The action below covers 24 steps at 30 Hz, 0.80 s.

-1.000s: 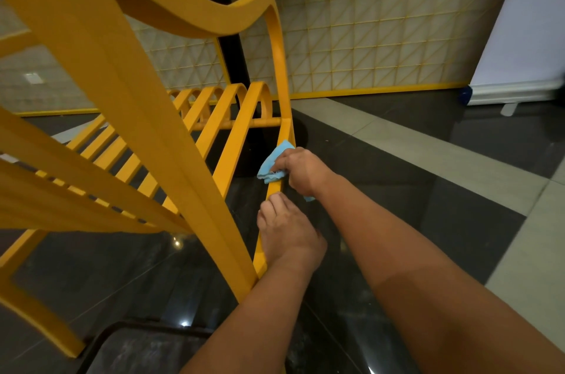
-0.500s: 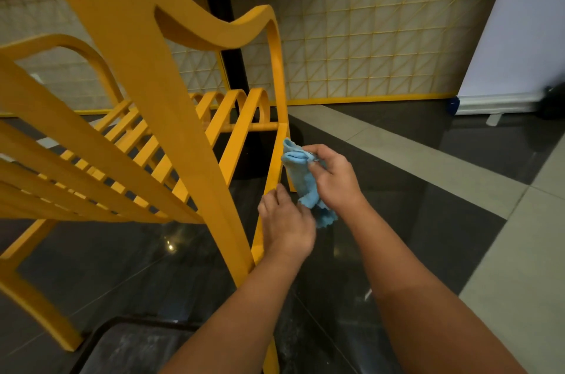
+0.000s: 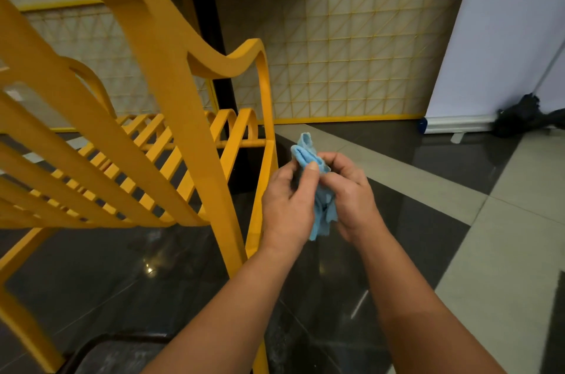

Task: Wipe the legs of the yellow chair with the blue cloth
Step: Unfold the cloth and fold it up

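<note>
Both hands are up in front of the camera, close together, each gripping the blue cloth [image 3: 308, 155]. The left hand [image 3: 287, 205] pinches the bunched upper part with its thumb laid across the fabric, and the right hand [image 3: 351, 199] has its fingers curled round the same bundle from the other side. A folded tip of cloth sticks up above the knuckles and a loose tail hangs down between the two wrists. The cloth is held in the air, clear of the yellow chair [image 3: 171, 67], just to the right of its near leg [image 3: 256, 220]. The back of the left hand lies right beside that leg; whether it touches is hard to say from this angle. The chair fills the left of the view, its slatted seat and curved armrest seen from above. It stands on a dark glossy floor [image 3: 122, 282] crossed by pale tile bands [image 3: 504, 251]. Behind it runs a yellow lattice wall panel [image 3: 351, 52], and a white banner [image 3: 504, 21] stands at the right with a dark object [image 3: 519, 118] at its foot
</note>
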Motion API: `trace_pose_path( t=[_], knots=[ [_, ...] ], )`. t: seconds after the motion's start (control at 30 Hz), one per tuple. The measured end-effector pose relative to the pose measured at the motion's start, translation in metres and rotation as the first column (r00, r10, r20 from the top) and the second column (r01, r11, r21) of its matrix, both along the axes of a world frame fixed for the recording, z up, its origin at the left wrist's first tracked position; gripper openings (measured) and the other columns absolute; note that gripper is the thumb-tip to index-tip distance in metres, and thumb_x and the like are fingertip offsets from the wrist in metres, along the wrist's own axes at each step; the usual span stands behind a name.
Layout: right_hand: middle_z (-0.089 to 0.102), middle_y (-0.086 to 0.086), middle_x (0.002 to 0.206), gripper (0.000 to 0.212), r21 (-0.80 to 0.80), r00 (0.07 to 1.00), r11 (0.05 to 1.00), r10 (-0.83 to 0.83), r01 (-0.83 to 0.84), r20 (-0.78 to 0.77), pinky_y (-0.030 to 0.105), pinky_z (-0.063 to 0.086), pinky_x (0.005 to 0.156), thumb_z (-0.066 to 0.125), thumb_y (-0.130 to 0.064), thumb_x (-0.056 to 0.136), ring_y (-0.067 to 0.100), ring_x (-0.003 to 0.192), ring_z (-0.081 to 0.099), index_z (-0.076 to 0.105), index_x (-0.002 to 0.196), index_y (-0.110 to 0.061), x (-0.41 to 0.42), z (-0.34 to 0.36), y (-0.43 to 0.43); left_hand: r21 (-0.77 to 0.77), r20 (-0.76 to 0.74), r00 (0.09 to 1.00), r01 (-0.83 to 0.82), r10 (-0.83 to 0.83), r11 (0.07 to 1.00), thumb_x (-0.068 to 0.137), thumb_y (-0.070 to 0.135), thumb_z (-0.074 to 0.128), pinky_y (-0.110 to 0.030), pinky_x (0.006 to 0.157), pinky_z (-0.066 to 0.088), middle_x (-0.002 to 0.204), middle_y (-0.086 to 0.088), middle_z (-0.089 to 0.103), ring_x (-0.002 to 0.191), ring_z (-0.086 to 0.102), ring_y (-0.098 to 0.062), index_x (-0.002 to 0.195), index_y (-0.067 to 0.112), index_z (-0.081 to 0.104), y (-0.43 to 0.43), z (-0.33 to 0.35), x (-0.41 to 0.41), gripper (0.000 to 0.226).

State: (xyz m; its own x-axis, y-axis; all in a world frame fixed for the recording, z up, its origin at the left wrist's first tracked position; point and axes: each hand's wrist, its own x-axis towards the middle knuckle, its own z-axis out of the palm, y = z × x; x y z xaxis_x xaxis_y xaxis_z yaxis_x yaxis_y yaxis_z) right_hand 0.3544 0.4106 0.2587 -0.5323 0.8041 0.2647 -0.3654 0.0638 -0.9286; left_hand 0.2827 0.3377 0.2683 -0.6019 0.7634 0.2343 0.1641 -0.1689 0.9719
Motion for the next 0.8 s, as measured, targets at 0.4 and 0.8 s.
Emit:
trace_pose_path(
  t=[0.4,0.8],
  knots=[
    [0.068,0.007,0.093,0.03,0.136,1.0,0.991,0.01,-0.013,0.02,0.042,0.055,0.083,0.082,-0.028,0.069,0.025,0.088,0.066,0.065,0.092,-0.016,0.03,0.055,-0.054,0.096,0.085,0.994,0.059,-0.067,0.994,0.092,0.026,0.065,-0.047,0.089,0.057,0.104,-0.006,0.074,0.101,0.07,-0.021,0.105,0.019,0.075,-0.054,0.045,0.008,0.019],
    [0.058,-0.001,0.073,0.015,0.086,0.986,0.984,-0.152,0.158,-0.073,0.03,0.048,0.062,0.053,-0.013,0.092,0.014,0.068,0.054,0.055,0.078,-0.017,0.036,0.099,-0.091,0.174,0.181,0.952,0.215,-0.246,0.961,0.101,0.007,0.043,-0.039,0.09,0.056,0.109,-0.006,0.074,0.107,0.069,-0.02,0.112,0.015,0.067,-0.113,0.085,-0.012,0.027]
  ],
)
